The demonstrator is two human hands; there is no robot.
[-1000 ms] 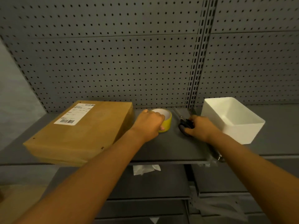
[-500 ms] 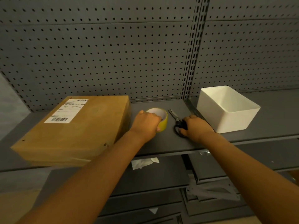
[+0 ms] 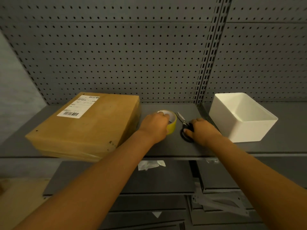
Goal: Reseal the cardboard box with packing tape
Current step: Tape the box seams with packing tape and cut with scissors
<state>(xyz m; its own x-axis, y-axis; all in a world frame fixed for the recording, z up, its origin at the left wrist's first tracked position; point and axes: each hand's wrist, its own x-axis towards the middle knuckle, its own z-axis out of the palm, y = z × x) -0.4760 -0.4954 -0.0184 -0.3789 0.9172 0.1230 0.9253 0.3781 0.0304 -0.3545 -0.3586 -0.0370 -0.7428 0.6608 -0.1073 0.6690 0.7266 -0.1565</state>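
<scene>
1. A grey pegboard back wall (image 3: 116, 63) fills the upper view, its holes in even rows.
2. A slotted upright (image 3: 209, 63) splits the wall into two panels.
3. A grey metal shelf (image 3: 166, 146) runs across the middle.
4. Lower grey shelves (image 3: 116, 180) lie beneath, with scraps of clear plastic (image 3: 150, 165).
5. Light is dim.
</scene>
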